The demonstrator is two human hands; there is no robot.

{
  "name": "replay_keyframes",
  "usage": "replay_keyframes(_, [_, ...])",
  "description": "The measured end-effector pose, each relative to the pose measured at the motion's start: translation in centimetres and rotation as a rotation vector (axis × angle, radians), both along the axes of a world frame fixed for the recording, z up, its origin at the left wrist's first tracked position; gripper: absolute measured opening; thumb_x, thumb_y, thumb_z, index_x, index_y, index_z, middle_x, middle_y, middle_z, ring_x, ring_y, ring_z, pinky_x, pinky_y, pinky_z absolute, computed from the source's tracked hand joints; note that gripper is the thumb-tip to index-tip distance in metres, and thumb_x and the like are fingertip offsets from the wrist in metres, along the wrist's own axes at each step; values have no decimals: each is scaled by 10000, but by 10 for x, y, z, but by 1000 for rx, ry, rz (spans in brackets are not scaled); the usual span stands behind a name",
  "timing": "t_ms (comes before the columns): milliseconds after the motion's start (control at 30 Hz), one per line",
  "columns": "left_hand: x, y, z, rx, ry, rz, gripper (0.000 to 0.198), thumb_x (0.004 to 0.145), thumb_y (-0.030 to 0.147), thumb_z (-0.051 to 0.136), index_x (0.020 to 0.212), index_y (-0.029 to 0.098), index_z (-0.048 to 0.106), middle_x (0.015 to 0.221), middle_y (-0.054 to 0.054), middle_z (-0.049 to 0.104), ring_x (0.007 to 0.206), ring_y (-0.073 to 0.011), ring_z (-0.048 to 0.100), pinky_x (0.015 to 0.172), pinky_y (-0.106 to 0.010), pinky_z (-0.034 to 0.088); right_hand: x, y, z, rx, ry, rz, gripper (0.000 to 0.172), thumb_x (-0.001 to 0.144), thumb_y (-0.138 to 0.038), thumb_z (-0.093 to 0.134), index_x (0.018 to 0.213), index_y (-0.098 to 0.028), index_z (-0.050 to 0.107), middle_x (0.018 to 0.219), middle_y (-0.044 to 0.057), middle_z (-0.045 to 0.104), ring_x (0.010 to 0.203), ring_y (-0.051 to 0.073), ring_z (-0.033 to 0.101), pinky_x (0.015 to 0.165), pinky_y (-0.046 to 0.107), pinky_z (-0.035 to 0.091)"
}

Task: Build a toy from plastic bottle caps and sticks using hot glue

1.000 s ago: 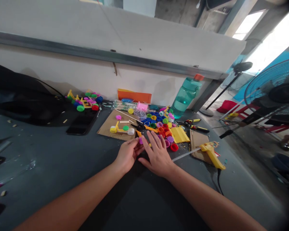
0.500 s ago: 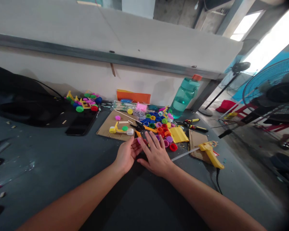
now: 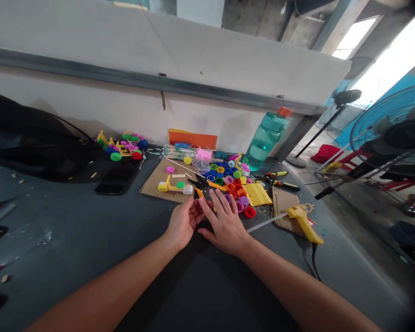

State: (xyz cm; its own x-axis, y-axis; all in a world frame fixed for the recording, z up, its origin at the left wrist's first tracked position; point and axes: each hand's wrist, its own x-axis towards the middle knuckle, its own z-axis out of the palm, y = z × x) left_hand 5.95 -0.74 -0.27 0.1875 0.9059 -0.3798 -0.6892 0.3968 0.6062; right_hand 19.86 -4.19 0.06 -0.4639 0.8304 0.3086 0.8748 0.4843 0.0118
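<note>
Both my hands rest on the dark grey table [image 3: 90, 230], close together in front of a heap of coloured bottle caps [image 3: 228, 177]. My left hand [image 3: 182, 223] has its fingers curled, pinching a small purple cap piece [image 3: 201, 202] next to an orange stick [image 3: 200, 192]. My right hand [image 3: 225, 222] lies flat with fingers spread, its fingertips over the nearest purple and red caps and partly covering the left hand's fingertips.
Cardboard [image 3: 159, 182] holds a yellow stick-and-cap toy [image 3: 174, 186]. Also here: a yellow glue gun [image 3: 302, 221] with its cord, a yellow corrugated sheet [image 3: 257, 193], cutters [image 3: 280, 182], a teal bottle [image 3: 264, 140], a phone [image 3: 117, 177], finished cap toys [image 3: 122, 147], a black bag [image 3: 31, 138], and a fan [image 3: 394, 129].
My right hand has slid slightly left and forward, closing up against my left hand's fingertips. The left hand has hardly moved.
</note>
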Motion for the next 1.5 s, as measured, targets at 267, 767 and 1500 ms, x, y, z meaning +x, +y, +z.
replay_keyframes(267, [0, -2, 1, 47, 5, -24, 169, 849, 154, 488, 859, 86, 643, 831, -123, 703, 788, -176, 673, 724, -278, 542, -1, 0, 1, -10, -12, 2, 724, 825, -496, 502, 1430, -196, 239, 1491, 138, 221, 1378, 327, 113, 1073, 576, 96])
replay_keyframes(767, [0, -1, -5, 97, 35, -13, 79, 772, 102, 592, 810, 98, 660, 826, -80, 700, 770, -144, 659, 748, -264, 535, 0, 1, -3, -25, 11, -6, 741, 827, -505, 490, 1432, -169, 226, 1489, 155, 214, 1381, 319, 110, 1076, 561, 120])
replay_keyframes(1500, [1, -1, -1, 63, 31, -4, 123, 816, 133, 543, 855, 98, 654, 840, -103, 709, 800, -174, 675, 741, -283, 547, -2, -1, 2, -20, 6, 15, 733, 819, -483, 513, 1431, -191, 235, 1487, 147, 226, 1380, 325, 106, 1073, 576, 99])
